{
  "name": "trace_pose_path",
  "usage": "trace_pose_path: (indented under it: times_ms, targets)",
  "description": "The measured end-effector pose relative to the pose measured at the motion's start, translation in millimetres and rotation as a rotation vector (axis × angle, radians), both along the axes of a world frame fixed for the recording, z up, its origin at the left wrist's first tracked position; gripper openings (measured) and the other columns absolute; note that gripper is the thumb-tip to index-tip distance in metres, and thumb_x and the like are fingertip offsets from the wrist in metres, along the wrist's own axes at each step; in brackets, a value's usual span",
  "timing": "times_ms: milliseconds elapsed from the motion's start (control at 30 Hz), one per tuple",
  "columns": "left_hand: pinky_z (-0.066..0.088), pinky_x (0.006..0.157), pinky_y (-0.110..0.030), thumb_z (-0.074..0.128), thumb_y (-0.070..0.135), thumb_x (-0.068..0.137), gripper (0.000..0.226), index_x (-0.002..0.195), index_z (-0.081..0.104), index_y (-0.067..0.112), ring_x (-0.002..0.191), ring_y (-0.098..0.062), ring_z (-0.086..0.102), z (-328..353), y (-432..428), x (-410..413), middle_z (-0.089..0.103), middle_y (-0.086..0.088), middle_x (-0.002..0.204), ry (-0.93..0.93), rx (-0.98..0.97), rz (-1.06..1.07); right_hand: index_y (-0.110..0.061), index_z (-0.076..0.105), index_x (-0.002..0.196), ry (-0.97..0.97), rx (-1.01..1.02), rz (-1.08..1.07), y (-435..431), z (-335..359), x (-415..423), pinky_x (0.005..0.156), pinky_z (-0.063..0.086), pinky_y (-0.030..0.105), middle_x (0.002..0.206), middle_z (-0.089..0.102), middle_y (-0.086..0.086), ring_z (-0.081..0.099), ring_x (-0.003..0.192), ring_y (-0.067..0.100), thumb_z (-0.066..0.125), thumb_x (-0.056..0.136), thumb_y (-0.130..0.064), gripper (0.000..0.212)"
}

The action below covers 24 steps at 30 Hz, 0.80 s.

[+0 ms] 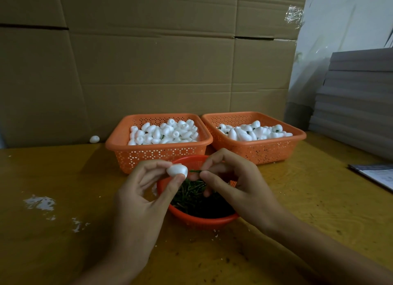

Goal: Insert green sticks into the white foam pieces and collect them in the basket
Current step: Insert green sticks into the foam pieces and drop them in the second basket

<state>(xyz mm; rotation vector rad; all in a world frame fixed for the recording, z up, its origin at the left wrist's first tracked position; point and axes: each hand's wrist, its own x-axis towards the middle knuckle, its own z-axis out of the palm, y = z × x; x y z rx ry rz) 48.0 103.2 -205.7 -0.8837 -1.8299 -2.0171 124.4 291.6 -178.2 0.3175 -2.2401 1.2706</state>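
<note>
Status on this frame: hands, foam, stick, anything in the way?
Left hand pinches foam piece. Right hand pinches green stick, tip at the foam; depth unclear. Both above red bowl of sticks. Nothing between them.

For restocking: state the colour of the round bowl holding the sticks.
The round bowl is red-orange, seen in the head view.

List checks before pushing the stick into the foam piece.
1. Left hand grip on foam piece: ok, pinched by fingertips.
2. Right hand grip on green stick: ok, pinched.
3. Stick pointed at the foam's end: ok, roughly level.
4. Tip already in the foam: cannot tell.
5. Room in right orange basket, where stemmed pieces lie: ok.
6. Sticks left in red bowl: ok.
</note>
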Motion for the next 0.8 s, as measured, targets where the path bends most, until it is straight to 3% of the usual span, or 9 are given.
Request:
trace_pose_path:
  times_ms: [100,300,500,567,700,800]
  targets:
    - [0.058,0.086,-0.027,0.08,0.039,0.077,0.029,0.102,0.071,0.027,0.107,-0.006,0.073,-1,0,-1,0.078,0.013,0.106,0.011,-0.007,-0.003,-0.021,0.062,0.103,0.003,0.049,0.017,0,1,2,0.075,0.06,0.054,0.101,0.08,-0.008,0.076,0.075,0.021,0.067,0.102,-0.02,0.006]
    - [0.056,0.085,-0.013,0.082,0.045,0.071,0.028,0.095,0.069,0.04,0.103,-0.001,0.073,-2,-2,0,0.077,0.019,0.102,0.07,-0.079,-0.001,-0.012,0.06,0.103,0.069,0.236,0.042,-3,0,4,0.066,0.058,0.034,0.085,0.076,-0.015,0.073,0.068,0.013,0.068,0.102,-0.019,0.01]
    - [0.059,0.08,-0.017,0.084,0.044,0.071,0.027,0.093,0.069,0.039,0.097,-0.005,0.075,-3,-4,-1,0.078,0.016,0.097,0.09,-0.115,0.011,-0.012,0.061,0.104,0.068,0.313,0.076,1,3,2,0.063,0.057,0.03,0.092,0.075,-0.02,0.072,0.066,0.01,0.067,0.103,-0.02,0.01]
    - [0.059,0.085,-0.019,0.084,0.045,0.077,0.03,0.102,0.068,0.043,0.099,-0.003,0.075,-3,-3,2,0.077,0.019,0.104,0.103,-0.131,-0.01,-0.013,0.062,0.104,0.092,0.337,0.077,5,8,1,0.064,0.059,0.03,0.093,0.076,-0.018,0.074,0.07,0.009,0.067,0.103,-0.022,0.011]
    - [0.054,0.091,-0.027,0.058,0.065,0.091,0.049,0.137,0.047,0.055,0.107,0.002,0.071,0,-1,11,0.065,0.03,0.133,0.165,-0.243,-0.093,-0.021,0.062,0.102,0.188,0.15,-0.21,39,18,-5,0.068,0.06,0.026,0.096,0.078,-0.015,0.075,0.081,0.007,0.065,0.099,-0.028,0.009]
    - [0.054,0.095,-0.04,0.048,0.067,0.095,0.044,0.138,0.044,0.057,0.107,0.002,0.071,2,-2,16,0.061,0.031,0.136,0.231,-0.356,-0.105,-0.028,0.062,0.116,0.203,0.131,-0.586,84,24,-8,0.084,0.061,0.032,0.115,0.074,-0.02,0.068,0.102,-0.006,0.059,0.104,-0.026,0.013]
